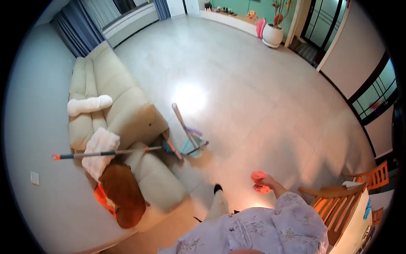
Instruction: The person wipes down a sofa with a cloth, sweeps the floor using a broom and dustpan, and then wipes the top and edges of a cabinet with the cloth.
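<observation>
My right hand (269, 181) is closed around a crumpled coral-orange cloth (259, 177), held out in front of me above the floor. Part of the cloth hangs below the fingers. No part of my left hand shows. Ahead and to the left, a broom (135, 150) leans with its long grey handle across the end of the sofa and its head low by the floor. Next to the broom head stands a dustpan (193, 144) with an upright handle.
A beige sofa (122, 91) runs along the left wall, bearing a white bolster (89, 105), a white fluffy cushion (101, 146) and a brown cushion (122, 192). Wooden chairs (338, 207) stand close on my right. A white plant pot (272, 35) is at the far wall.
</observation>
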The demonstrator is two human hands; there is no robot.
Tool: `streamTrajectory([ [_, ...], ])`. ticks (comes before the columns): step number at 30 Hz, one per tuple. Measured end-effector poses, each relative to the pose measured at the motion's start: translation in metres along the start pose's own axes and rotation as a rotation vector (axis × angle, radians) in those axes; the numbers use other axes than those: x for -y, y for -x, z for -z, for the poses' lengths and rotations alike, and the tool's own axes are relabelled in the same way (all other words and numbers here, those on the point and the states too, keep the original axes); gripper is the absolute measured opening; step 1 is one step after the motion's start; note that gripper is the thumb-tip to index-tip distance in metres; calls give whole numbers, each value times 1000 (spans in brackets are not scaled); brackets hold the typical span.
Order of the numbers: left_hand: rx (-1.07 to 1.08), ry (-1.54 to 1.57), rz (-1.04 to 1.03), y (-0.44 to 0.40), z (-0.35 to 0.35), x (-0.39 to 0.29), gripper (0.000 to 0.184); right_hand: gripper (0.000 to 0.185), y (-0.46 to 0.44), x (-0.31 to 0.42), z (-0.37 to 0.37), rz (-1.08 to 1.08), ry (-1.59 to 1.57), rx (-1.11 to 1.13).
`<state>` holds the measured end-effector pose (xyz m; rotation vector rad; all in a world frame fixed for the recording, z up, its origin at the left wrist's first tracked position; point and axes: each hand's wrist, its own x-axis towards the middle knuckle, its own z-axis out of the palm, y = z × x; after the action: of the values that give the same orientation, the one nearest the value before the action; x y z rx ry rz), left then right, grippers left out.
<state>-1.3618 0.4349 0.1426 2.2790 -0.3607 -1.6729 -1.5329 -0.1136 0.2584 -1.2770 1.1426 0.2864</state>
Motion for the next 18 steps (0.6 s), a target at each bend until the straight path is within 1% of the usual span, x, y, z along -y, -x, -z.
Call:
streamTrajectory([
  [2, -21, 1, -40, -36, 23, -47, 55, 35, -17, 51, -7, 274, 118, 50],
  [4, -34, -7, -76, -68, 41, -90, 54, 36, -40, 84, 5, 177, -28, 168],
  [5, -41, -5, -94, -82, 49, -114, 54, 36, -45, 101, 17, 176, -25, 158],
  [7, -49, 5, -120, -111, 60, -157, 53, 40, -46, 130, 46, 174, -257, 323],
  [8, -58, 15, -130, -126, 62, -178, 53, 40, -42, 141, 61, 169, -254, 323],
  [10, -69, 42, -150, -145, 68, -227, 52, 43, -34, 170, 103, 235, -520, 295],
  [12, -87, 81, -174, -163, 73, -278, 51, 49, -32, 187, 151, 335, -647, 221],
  [13, -104, 107, -182, -171, 69, -299, 51, 49, -43, 193, 181, 326, -641, 235],
  [15, -146, 164, -197, -191, 69, -350, 50, 54, -74, 223, 232, 269, -935, 250],
  [16, -173, 194, -210, -200, 68, -376, 50, 54, -96, 247, 250, 267, -935, 268],
  [18, -226, 261, -231, -212, 70, -420, 49, 58, -132, 307, 275, 349, -1029, 282],
])
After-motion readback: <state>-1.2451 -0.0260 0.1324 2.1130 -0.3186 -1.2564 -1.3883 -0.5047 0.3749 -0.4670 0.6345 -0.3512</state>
